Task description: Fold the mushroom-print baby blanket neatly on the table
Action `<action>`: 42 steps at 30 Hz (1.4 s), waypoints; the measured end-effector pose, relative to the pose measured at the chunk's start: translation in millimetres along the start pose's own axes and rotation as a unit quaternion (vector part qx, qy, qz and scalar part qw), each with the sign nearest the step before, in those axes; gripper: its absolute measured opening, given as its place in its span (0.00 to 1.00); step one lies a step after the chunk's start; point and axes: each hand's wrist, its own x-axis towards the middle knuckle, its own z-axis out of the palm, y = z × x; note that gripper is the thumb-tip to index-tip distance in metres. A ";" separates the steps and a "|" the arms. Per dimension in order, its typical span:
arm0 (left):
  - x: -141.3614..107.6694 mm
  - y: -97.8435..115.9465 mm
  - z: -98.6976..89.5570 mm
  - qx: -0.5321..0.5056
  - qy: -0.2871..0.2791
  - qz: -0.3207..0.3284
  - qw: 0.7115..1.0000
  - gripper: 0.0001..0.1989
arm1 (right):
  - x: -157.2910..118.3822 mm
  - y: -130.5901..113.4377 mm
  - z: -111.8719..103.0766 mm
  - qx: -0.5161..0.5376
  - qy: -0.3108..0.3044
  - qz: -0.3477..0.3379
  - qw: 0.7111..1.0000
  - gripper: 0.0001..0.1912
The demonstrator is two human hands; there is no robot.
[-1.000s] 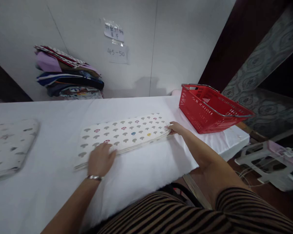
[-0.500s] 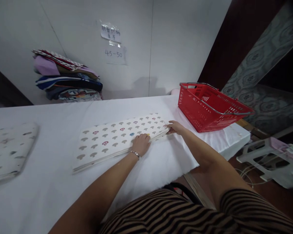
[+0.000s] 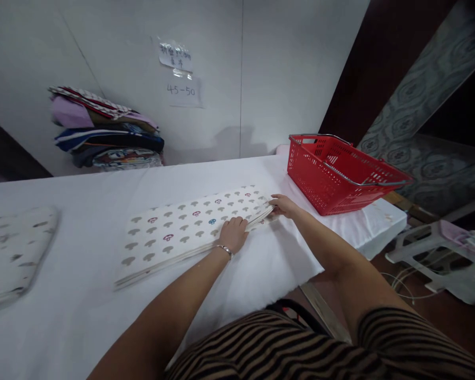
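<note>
A long folded white cloth (image 3: pixel 186 219) printed with grey, red and blue mushrooms lies in several layers on the table. My left hand (image 3: pixel 233 234), with a bracelet at the wrist, is closed over its front edge, right of the middle; the thumb is hidden. At the cloth's right end, my right hand (image 3: pixel 284 205) pinches the layered edge, which is slightly raised there. Another folded white cloth (image 3: pixel 18 253) with a scattered print sits apart at the far left, somewhat blurred.
A red plastic basket (image 3: pixel 316 182) with metal handles stands at the table's right end. A pile of folded fabrics (image 3: pixel 106 129) is behind the white-covered table (image 3: pixel 83 311), against the wall. Paper signs (image 3: pixel 182 91) hang on the wall. A white plastic stool (image 3: pixel 423 253) stands at the right.
My left hand has slid a little right along the cloth's front edge. My right hand keeps its hold on the end. The view has shifted slightly.
</note>
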 end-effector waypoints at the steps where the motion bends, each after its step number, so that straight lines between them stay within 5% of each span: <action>1: 2.0 0.8 0.2 0.002 -0.002 -0.003 1.000 0.13 | -0.2 -1.0 0.4 -0.003 0.001 0.001 1.000 0.31; 12: 12.9 -1.0 -0.5 0.029 -0.031 -0.010 0.999 0.15 | 0.8 3.1 -1.8 -0.089 0.020 0.023 0.996 0.34; 16: 13.4 -5.5 -3.7 0.039 -0.015 0.006 0.999 0.16 | 1.9 3.6 -0.9 -0.131 0.053 -0.027 0.990 0.31; 21: 7.8 -4.2 3.2 0.050 -0.043 0.050 0.997 0.17 | 3.5 17.9 -0.1 -0.217 0.086 -0.060 0.971 0.29; 36: -4.7 7.9 5.6 0.052 -0.049 -0.001 0.997 0.23 | 4.7 31.0 -7.1 -0.442 0.147 -0.045 0.884 0.33; 42: -12.7 4.0 9.2 0.025 -0.036 0.013 0.999 0.25 | 11.6 28.8 -5.5 -0.427 0.139 -0.023 0.893 0.24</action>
